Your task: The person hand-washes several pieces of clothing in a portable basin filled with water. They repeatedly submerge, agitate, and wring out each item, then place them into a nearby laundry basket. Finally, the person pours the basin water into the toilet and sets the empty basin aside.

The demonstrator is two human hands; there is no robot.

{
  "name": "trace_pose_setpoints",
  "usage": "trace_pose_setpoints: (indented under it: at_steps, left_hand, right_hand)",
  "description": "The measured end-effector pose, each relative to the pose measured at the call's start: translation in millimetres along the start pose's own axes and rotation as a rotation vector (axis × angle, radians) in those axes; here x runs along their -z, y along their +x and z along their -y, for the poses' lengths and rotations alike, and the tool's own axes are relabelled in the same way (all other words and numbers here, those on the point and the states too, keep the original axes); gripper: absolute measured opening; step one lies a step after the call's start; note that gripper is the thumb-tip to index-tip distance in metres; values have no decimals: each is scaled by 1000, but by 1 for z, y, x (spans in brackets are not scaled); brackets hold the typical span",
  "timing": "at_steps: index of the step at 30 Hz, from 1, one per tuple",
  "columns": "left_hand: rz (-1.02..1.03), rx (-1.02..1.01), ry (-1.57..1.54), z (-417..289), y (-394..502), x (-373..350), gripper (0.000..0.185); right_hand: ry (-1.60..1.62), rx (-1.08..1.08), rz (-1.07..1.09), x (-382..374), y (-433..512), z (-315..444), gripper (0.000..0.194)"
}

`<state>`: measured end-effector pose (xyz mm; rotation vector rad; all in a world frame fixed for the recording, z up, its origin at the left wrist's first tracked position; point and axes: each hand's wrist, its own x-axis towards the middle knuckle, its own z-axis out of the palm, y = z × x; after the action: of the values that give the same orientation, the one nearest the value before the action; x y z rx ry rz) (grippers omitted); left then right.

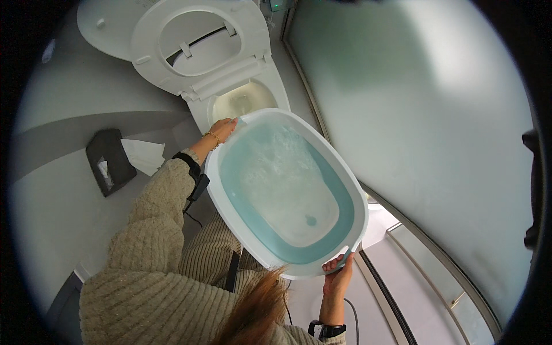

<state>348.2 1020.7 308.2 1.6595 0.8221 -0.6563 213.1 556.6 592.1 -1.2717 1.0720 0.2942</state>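
Note:
A white and teal plastic wash basin hangs in front of me, held by both hands. Cloudy, frothy water lies in it, gathered mostly toward the far end. My left hand grips the far-left rim close to the toilet. At the near-right end, my right hand is closed around the cut-out handle. The basin's far edge overlaps the front of a white toilet, whose seat and lid are raised. Part of the toilet bowl shows beyond the rim; its front is hidden.
A frosted glass panel with a metal frame stands close along the right. On the left wall hangs a dark tissue holder with a white tissue sticking out. A cable runs by my right wrist.

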Motion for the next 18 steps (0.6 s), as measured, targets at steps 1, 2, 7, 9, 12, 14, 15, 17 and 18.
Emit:
trace_pose_setpoints:
  at_steps: [1, 2, 7, 9, 12, 14, 15, 17, 18]
  left_hand:
    - [-5, 14, 6, 0, 1, 1, 51]
    - [-1, -9, 9, 0, 3, 1, 51]
    - [-11, -46, -17, 1, 13, 3, 51]
    - [-10, -48, 20, 5, 19, 3, 51]
    - [-10, -58, 26, 15, 32, 2, 51]
    - [-21, -62, 38, 23, 43, 1, 51]
    - [-42, -60, 58, 28, 49, 1, 52]
    - [-69, -71, 97, 36, 59, 0, 53]
    - [-79, -85, 113, 39, 64, 0, 53]
  right_hand:
    - [-3, -2, -11, -2, -5, 2, 45]
    - [14, -51, -87, -3, -2, 2, 45]
    - [-15, -8, 2, -15, -8, 8, 45]
    - [-21, -3, -6, -19, -10, 10, 45]
    - [-31, -6, 2, -27, -18, 12, 45]
    - [-5, -38, -33, -31, -21, 13, 44]
    - [-18, -17, 5, -34, -23, 13, 44]
    - [-5, -26, -14, -40, -27, 15, 43]
    - [-15, -17, 3, -41, -26, 15, 43]
